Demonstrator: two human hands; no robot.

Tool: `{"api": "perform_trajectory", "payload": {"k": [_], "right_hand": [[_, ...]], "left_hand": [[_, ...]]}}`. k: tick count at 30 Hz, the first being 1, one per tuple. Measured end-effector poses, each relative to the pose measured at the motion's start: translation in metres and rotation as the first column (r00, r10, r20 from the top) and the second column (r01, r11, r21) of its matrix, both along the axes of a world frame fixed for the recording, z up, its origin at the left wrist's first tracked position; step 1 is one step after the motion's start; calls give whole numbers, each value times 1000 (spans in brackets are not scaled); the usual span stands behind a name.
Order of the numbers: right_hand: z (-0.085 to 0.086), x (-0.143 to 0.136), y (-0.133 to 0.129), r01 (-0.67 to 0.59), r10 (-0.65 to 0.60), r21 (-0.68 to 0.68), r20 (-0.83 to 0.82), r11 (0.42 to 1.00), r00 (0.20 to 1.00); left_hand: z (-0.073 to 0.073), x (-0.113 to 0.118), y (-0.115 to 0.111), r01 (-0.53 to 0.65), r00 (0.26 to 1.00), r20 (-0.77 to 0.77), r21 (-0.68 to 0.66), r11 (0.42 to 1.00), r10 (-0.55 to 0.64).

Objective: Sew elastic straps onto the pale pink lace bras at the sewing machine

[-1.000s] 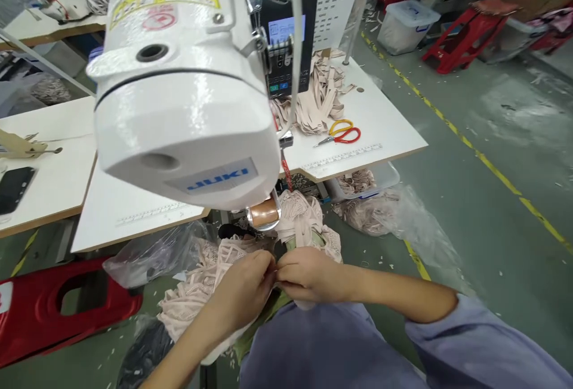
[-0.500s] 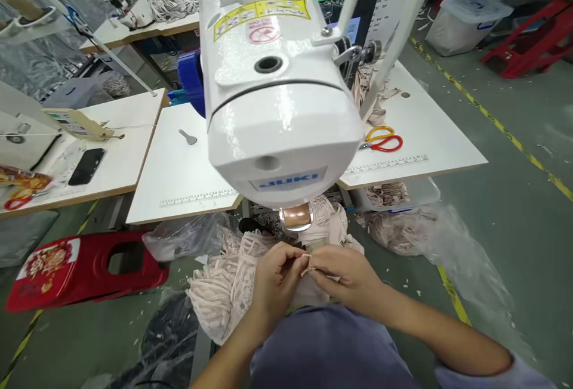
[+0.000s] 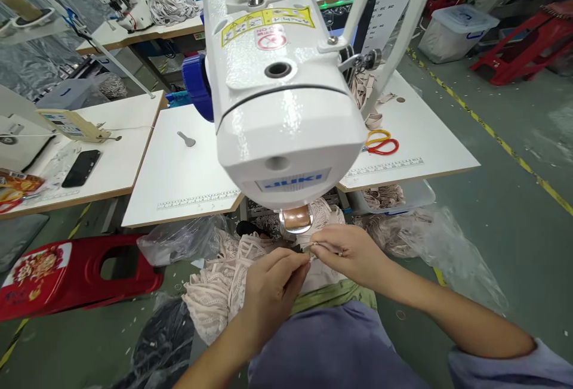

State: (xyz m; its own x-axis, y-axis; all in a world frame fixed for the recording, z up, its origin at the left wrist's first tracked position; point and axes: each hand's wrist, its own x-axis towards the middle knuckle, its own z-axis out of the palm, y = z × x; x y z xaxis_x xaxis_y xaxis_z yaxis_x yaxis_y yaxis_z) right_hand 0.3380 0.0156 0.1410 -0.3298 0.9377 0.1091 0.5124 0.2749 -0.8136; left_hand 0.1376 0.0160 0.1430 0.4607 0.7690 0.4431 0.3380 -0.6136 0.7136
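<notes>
Below the head of a white JUKI sewing machine [image 3: 290,138], my two hands meet over my lap. My left hand [image 3: 275,278] is closed, thumb and forefinger pinched together on the end of a thin beige fabric strip. My right hand [image 3: 351,255] is closed too, pinching the pale beige fabric strip [image 3: 330,247] just right of the left fingertips. Much of the strip is hidden by the fingers. Beige fabric [image 3: 317,277] hangs beneath the hands. To the left lies a heap of beige lace straps [image 3: 212,299]. The machine's copper-coloured plate [image 3: 297,218] is just beyond my hands.
The white table [image 3: 179,168] has printed rulers along its front edge and a small grey tool [image 3: 186,139]. Scissors [image 3: 380,142] with red and yellow handles lie at right. Below are a clear bin [image 3: 421,195] and plastic bags [image 3: 456,258]. A red stool [image 3: 89,275] stands at left.
My right hand has moved slightly up and away, and my left hand has turned so its back shows more. More of the green cloth on my lap shows. The view has shifted slightly.
</notes>
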Motion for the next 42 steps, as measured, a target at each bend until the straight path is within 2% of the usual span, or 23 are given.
{"api": "perform_trajectory", "payload": {"k": [5, 8, 12, 18, 23, 26, 29, 32, 34, 35, 37, 39, 42], "right_hand": [[10, 4, 5, -117, 80, -222, -169, 968, 982], [13, 7, 6, -168, 112, -272, -208, 948, 972], [17, 8, 5, -156, 142, -199, -81, 967, 987], [13, 5, 2, -199, 199, -9, 78, 980, 977], [7, 4, 1, -233, 221, 83, 134, 969, 966], [5, 4, -2, -195, 181, 112, 124, 975, 976], [5, 2, -5, -110, 84, 198, 136, 974, 987], [12, 1, 3, -20, -18, 315, 118, 949, 993], [20, 0, 18, -21, -9, 275, 105, 961, 994], [24, -1, 28, -41, 19, 212, 108, 976, 994], [33, -2, 46, -76, 67, 66, 118, 995, 991], [40, -4, 60, -86, 89, -24, 137, 996, 987], [45, -8, 66, -93, 95, -18, 196, 996, 976]], "left_hand": [[7, -3, 7, 7, 1000, -17, -7, 1000, -7], [8, -3, 9, 12, 999, -29, -30, 999, -12], [9, -2, 8, 5, 998, -60, -66, 998, -9], [10, -3, 9, -1, 994, -110, -114, 993, -12], [12, -4, 14, 46, 948, -306, -128, 991, -84], [12, -1, 13, 26, 906, -422, -41, 999, -41], [13, 4, 9, -37, 899, -435, 56, 998, 57], [15, 10, 11, -78, 927, -370, -22, 997, 64], [14, 10, 16, -126, 935, -342, -80, 989, 92], [12, 8, 20, -162, 930, -344, -64, 985, 130], [7, 1, 28, -184, 905, -376, 77, 980, 199], [-2, -8, 37, -98, 880, -426, 270, 958, 210], [-15, -21, 46, 65, 860, -477, 453, 889, 180]]}}
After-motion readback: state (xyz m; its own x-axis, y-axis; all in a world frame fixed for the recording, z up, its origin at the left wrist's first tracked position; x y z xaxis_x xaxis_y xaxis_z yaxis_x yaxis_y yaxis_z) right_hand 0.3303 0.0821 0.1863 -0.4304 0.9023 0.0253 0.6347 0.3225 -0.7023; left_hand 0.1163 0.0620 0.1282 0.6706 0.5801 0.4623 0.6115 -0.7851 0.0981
